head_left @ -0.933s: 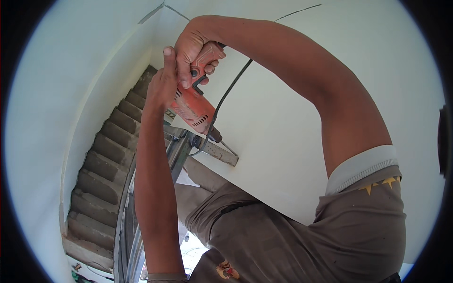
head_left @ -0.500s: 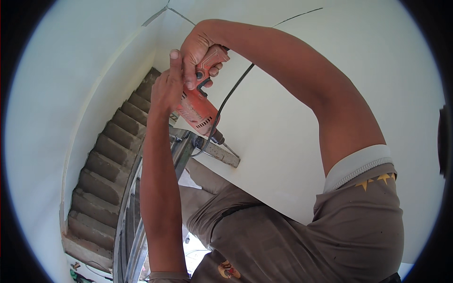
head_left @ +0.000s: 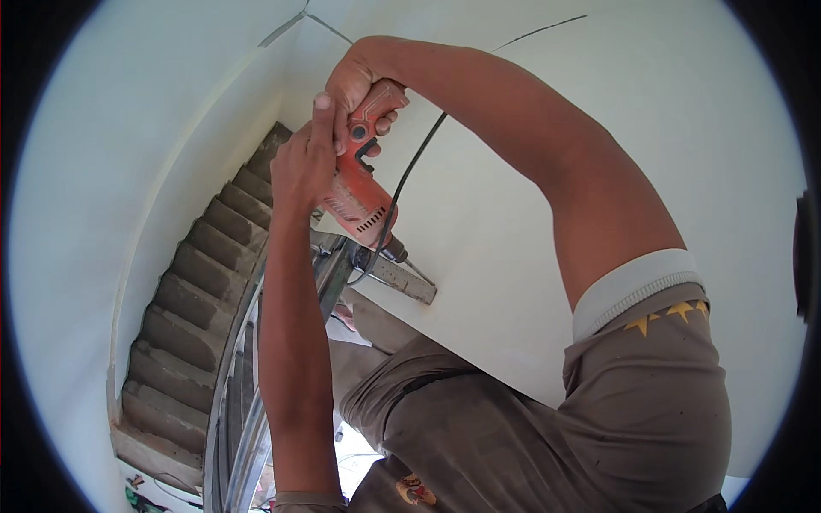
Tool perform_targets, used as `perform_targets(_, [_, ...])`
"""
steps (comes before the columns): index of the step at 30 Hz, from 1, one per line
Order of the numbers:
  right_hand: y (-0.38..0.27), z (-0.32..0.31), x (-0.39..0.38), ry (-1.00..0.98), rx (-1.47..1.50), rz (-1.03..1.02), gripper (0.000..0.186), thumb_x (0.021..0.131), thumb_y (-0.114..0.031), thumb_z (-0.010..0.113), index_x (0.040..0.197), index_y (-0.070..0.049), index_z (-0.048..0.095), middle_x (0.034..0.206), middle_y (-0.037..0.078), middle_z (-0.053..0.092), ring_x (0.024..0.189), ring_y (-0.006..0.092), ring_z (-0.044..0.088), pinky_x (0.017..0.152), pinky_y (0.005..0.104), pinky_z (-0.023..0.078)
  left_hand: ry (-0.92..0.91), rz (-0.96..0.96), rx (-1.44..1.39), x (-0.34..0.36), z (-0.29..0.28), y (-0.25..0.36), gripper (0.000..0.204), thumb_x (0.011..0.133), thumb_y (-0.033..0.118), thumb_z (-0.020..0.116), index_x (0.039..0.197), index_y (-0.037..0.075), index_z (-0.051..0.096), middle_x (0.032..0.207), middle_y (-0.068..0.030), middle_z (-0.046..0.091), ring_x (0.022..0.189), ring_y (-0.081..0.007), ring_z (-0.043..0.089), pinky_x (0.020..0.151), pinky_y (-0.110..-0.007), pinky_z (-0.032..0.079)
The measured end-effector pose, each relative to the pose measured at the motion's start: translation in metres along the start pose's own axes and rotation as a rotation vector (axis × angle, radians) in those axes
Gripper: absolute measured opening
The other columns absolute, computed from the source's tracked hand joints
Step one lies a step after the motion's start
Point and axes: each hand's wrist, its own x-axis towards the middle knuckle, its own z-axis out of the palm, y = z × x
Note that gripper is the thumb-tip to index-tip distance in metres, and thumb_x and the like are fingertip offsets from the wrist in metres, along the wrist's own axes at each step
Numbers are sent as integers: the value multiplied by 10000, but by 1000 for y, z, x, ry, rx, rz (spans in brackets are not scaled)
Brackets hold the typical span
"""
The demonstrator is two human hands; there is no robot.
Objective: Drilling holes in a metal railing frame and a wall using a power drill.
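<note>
A dusty red power drill (head_left: 357,198) points down and to the right, its long bit (head_left: 419,273) reaching the end of a narrow concrete ledge (head_left: 400,280) beside the white wall. My right hand (head_left: 349,87) grips the handle from above, with fingertips showing past the far side near the black trigger. Against the left side of the drill's body presses my left hand (head_left: 299,169), thumb raised beside the right hand; its other fingers are hidden behind the tool. A black cord (head_left: 414,167) hangs in a loop across the drill's front.
Bare concrete stairs (head_left: 195,278) run down the left side along a curved white wall (head_left: 141,171). A metal railing frame (head_left: 248,445) stands between the stairs and my left forearm. On the right rises a white wall (head_left: 487,231).
The drill's handle end has swung slightly left, while the bit tip stays at nearly the same place. My right elbow and sleeve have shifted left.
</note>
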Motion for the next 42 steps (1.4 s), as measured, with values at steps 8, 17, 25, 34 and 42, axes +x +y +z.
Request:
perform_targets(8, [9, 3, -2, 25, 23, -25, 421, 898, -428, 811, 1180, -134, 706, 960, 82, 777, 580, 136, 589, 530, 297, 462, 65, 98, -2, 3, 9, -2, 934, 1025, 810, 195, 1083, 76, 770, 1063, -262, 748, 1131, -500, 650, 1004, -521, 468])
perform_targets(17, [10, 18, -43, 74, -58, 26, 625, 842, -423, 833, 1307, -46, 652, 1006, 148, 777, 625, 197, 636, 520, 353, 500, -90, 119, -419, 15, 10, 15, 1029, 1047, 787, 179, 1066, -58, 766, 928, -184, 762, 928, -276, 723, 904, -391, 534])
perform_targets(25, [6, 35, -100, 135, -76, 44, 599, 908, -449, 769, 1329, -43, 644, 1057, 126, 773, 615, 158, 597, 553, 319, 464, 24, 149, -514, -15, -4, 72, 1039, 1053, 778, 183, 1020, -84, 762, 919, -194, 768, 897, -262, 734, 863, -389, 556])
perform_targets(34, [-15, 69, -114, 108, -132, -65, 613, 886, -457, 781, 1325, -54, 633, 1049, 131, 759, 642, 196, 633, 553, 355, 514, 117, 154, -508, -55, -17, 67, 1010, 1057, 773, 257, 1044, -116, 735, 914, -201, 751, 849, -252, 721, 816, -362, 564])
perform_targets(42, [-26, 73, -97, 78, -165, -95, 586, 881, -467, 782, 1252, -28, 667, 1050, 130, 758, 662, 193, 638, 549, 374, 506, 137, 167, -558, -60, -17, 44, 929, 1091, 709, 296, 1035, -116, 720, 906, -187, 745, 839, -235, 710, 807, -350, 557])
